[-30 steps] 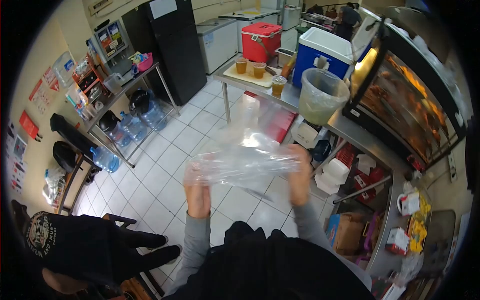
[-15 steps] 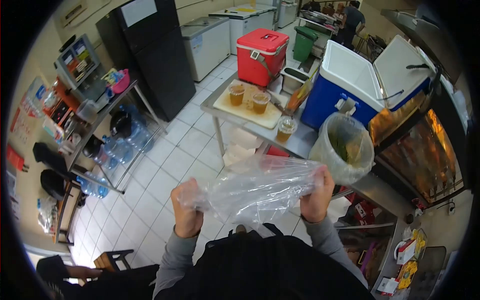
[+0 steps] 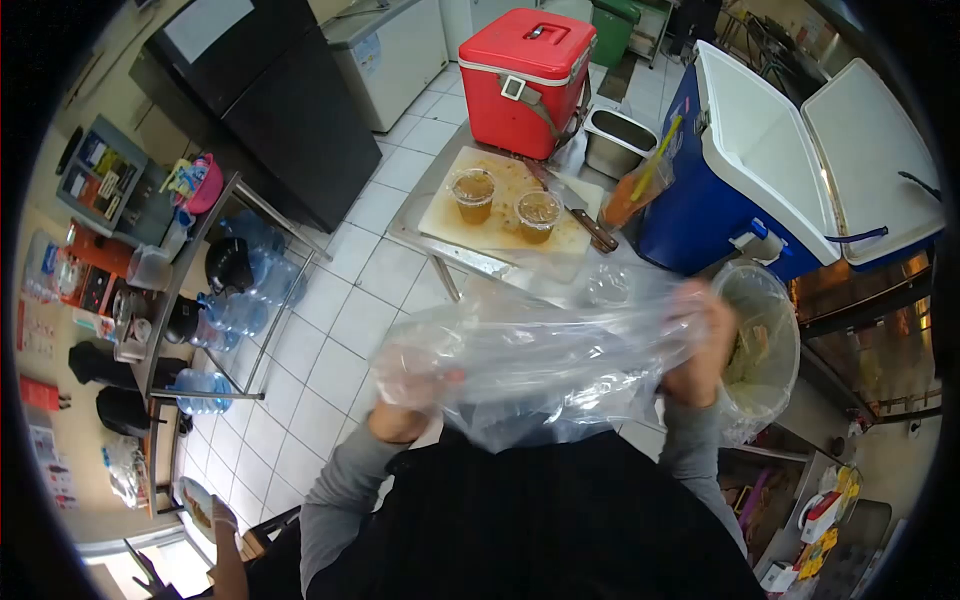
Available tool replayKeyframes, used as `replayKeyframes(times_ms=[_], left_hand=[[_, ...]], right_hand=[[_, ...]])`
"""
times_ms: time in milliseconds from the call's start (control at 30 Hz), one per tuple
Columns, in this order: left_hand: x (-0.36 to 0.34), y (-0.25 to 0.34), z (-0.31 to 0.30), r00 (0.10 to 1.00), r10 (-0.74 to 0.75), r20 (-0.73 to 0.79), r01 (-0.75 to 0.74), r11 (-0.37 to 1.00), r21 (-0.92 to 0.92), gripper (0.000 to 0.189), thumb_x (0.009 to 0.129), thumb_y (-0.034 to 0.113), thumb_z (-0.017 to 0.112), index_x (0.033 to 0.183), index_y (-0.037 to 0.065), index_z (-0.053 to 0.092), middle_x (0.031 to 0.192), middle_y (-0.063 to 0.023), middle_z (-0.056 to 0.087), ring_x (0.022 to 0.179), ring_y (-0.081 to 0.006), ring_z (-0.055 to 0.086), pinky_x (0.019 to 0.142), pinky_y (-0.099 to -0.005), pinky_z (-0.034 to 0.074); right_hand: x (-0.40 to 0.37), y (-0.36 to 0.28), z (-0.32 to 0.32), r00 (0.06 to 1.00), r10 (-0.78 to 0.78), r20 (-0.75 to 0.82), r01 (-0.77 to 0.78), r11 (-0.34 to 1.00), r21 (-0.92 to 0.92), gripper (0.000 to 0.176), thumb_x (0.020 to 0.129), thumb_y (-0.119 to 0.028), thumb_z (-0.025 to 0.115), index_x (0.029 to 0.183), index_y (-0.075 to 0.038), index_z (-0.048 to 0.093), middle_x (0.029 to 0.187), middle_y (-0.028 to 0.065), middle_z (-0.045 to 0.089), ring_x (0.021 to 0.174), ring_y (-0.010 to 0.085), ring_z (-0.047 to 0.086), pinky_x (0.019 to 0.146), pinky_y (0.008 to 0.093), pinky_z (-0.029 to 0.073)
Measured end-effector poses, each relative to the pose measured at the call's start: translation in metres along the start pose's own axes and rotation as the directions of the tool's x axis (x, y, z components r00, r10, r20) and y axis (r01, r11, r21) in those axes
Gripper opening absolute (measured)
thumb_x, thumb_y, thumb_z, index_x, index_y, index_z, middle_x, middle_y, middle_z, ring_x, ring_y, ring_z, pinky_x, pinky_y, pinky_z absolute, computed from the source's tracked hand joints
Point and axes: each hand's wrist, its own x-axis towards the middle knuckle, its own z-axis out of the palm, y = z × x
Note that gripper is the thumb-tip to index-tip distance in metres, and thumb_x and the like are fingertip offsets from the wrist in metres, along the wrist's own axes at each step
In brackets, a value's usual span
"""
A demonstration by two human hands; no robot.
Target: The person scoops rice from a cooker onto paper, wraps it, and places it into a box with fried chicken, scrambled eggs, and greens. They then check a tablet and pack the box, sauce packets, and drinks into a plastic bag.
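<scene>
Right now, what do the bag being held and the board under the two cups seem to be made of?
The bag looks like thin clear plastic film: glossy, crinkled and see-through. The board looks like pale plastic, matte and stained brown, though light wood is possible.

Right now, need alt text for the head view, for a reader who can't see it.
The left hand and right hand grip a clear plastic bag stretched between them. Beyond it, a steel table holds a cutting board with two cups of amber drink, with a red cooler and an open blue cooler behind. A lined bin sits by the right hand.
</scene>
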Motion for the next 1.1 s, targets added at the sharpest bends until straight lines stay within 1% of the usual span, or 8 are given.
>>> replayKeyframes(times_ms=[33,200,433,533,667,800,900,1100], left_hand=[[0.012,0.021,-0.009,0.996,-0.019,-0.082,-0.031,0.82,-0.572,0.025,0.082,0.008,0.061,0.105,-0.001,0.058,0.096,-0.0112,0.058,0.09,-0.0164,0.058,0.075,-0.0253,0.047],[0.09,0.01,-0.053,0.934,0.346,-0.09,-0.186,0.684,0.706,0.009,0.075,0.009,0.062,0.076,0.0,0.062,0.07,-0.0062,0.059,0.066,-0.0159,0.059,0.058,-0.0307,0.047],[0.175,-0.059,-0.131,0.882,0.023,-0.47,0.306,0.731,0.61,0.048,0.08,0.024,0.068,0.119,0.012,0.045,0.118,-0.0156,0.047,0.102,-0.0338,0.049,0.085,-0.0527,0.039],[0.187,-0.049,-0.074,0.687,0.721,0.095,-0.41,0.276,0.869,0.017,0.077,0.014,0.064,0.09,0.007,0.057,0.088,-0.0076,0.054,0.076,-0.0252,0.056,0.07,-0.0351,0.046],[0.189,-0.073,-0.04,0.658,0.672,0.341,-0.736,0.476,0.482,0.013,0.077,0.001,0.058,0.089,0.006,0.057,0.084,-0.0061,0.053,0.075,-0.0198,0.057,0.062,-0.0305,0.05],[0.206,-0.056,0.02,0.972,0.161,-0.174,-0.173,0.983,-0.055,0.044,0.075,-0.013,0.046,0.114,0.007,0.045,0.1,-0.0079,0.052,0.077,-0.0133,0.055,0.046,-0.0243,0.051],[0.197,-0.081,0.056,0.993,-0.049,-0.106,0.029,0.983,-0.182,0.051,0.077,-0.012,0.049,0.123,0.007,0.041,0.109,-0.0098,0.051,0.077,-0.0141,0.056,0.042,-0.0208,0.049],[0.185,-0.169,0.103,0.967,-0.207,-0.15,0.218,0.974,0.062,0.054,0.078,0.02,0.07,0.12,-0.004,0.045,0.112,-0.0113,0.048,0.097,-0.0191,0.054,0.061,-0.0288,0.051]], right_hand=[[0.018,-0.015,-0.011,0.97,0.054,-0.237,-0.087,0.988,-0.13,0.015,0.088,-0.011,0.057,0.076,-0.002,0.058,0.067,-0.0011,0.053,0.063,0.0067,0.05,0.056,0.0211,0.039],[0.044,0.007,0.038,0.915,-0.321,-0.244,0.152,0.836,-0.527,0.009,0.084,-0.008,0.059,0.079,-0.001,0.058,0.069,0.0016,0.057,0.066,0.0085,0.051,0.06,0.0212,0.04],[0.043,0.046,0.05,0.946,0.322,-0.02,-0.313,0.901,-0.302,0.012,0.069,0.0,0.06,0.074,0.001,0.049,0.066,0.006,0.052,0.068,0.0124,0.052,0.061,0.0262,0.042],[0.023,0.068,0.088,0.92,0.262,0.292,-0.138,0.912,-0.386,0.015,0.071,0.005,0.063,0.083,0.003,0.054,0.079,0.0044,0.059,0.074,0.0126,0.057,0.067,0.0239,0.044],[0.058,0.046,0.06,0.465,0.177,0.867,-0.206,0.975,-0.089,0.071,0.058,-0.033,0.085,0.116,-0.004,0.056,0.101,0.0114,0.061,0.099,0.0192,0.056,0.089,0.0314,0.042],[0.038,0.128,0.008,0.997,0.046,0.069,-0.006,0.871,-0.491,0.081,0.055,-0.039,0.083,0.124,-0.012,0.05,0.13,0.0139,0.043,0.114,0.0316,0.049,0.1,0.0393,0.035],[-0.001,0.181,-0.01,0.944,0.29,0.156,0.053,0.334,-0.941,0.079,0.054,-0.035,0.081,0.124,-0.017,0.05,0.13,0.0155,0.04,0.114,0.0343,0.048,0.096,0.0411,0.04],[-0.019,0.106,-0.032,0.944,0.262,-0.202,-0.301,0.423,-0.855,0.071,0.052,-0.024,0.079,0.118,-0.017,0.053,0.113,0.0155,0.047,0.105,0.0362,0.051,0.085,0.0435,0.046]])
